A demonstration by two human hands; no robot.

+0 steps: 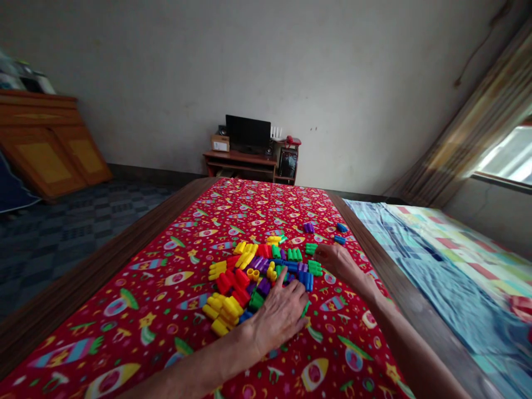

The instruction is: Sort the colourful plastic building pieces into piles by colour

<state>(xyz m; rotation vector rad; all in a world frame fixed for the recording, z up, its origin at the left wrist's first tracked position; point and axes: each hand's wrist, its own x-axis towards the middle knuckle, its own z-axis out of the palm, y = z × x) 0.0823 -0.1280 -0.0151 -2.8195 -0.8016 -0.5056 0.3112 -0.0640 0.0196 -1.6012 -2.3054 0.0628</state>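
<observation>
A heap of plastic building blocks in red, yellow, green, blue and purple lies on a red patterned cloth (183, 302). My left hand (285, 307) rests palm down over the near right part of the heap, its fingers apart. Its index finger touches a green block, and blue blocks (306, 280) lie just beyond its fingertips. My right hand (338, 260) is at the heap's right edge, fingers curled in with the tips at a ribbed green block (311, 249). Another green block (315, 268) lies just below those fingers. Yellow blocks (224, 310) are bunched at the left of the heap.
A purple block (308, 228) and two blue blocks (341, 228) lie apart at the cloth's far right. The cloth covers a long table with dark wooden edges (120, 249). A bed (440, 277) adjoins on the right. Beyond the table stands a desk (241, 158) with a monitor (248, 133).
</observation>
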